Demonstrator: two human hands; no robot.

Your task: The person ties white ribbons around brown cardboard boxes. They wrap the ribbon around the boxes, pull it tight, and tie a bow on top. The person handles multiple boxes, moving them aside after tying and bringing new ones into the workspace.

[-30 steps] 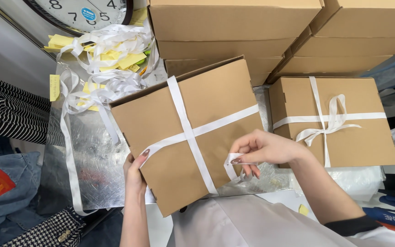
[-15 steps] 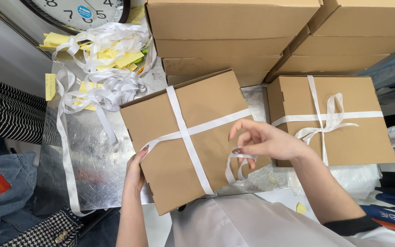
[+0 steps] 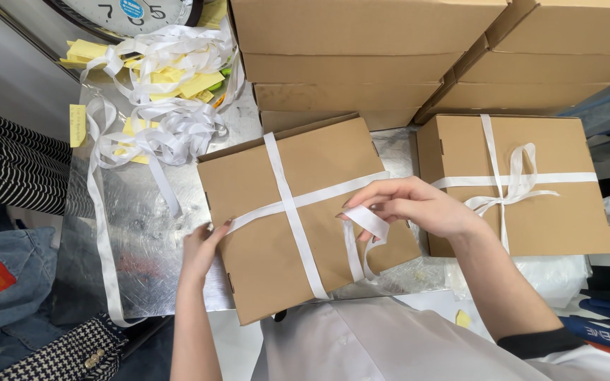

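- Two hands work one cardboard box [image 3: 305, 219] lying on the silver surface [image 3: 142, 233].
- Left hand [image 3: 202, 247] presses its edge, fingers flat, gripping nothing.
- Right hand [image 3: 418, 208] pinches the white ribbon [image 3: 361, 219] loop.

A flat brown cardboard box [image 3: 305, 219] lies closed and slightly turned on a silver foil surface. A white ribbon [image 3: 292, 212] crosses its top both ways, and its loose end makes a loop at the right side.

head cam | looks steeply down | close over cardboard box [image 3: 305, 219] | single view
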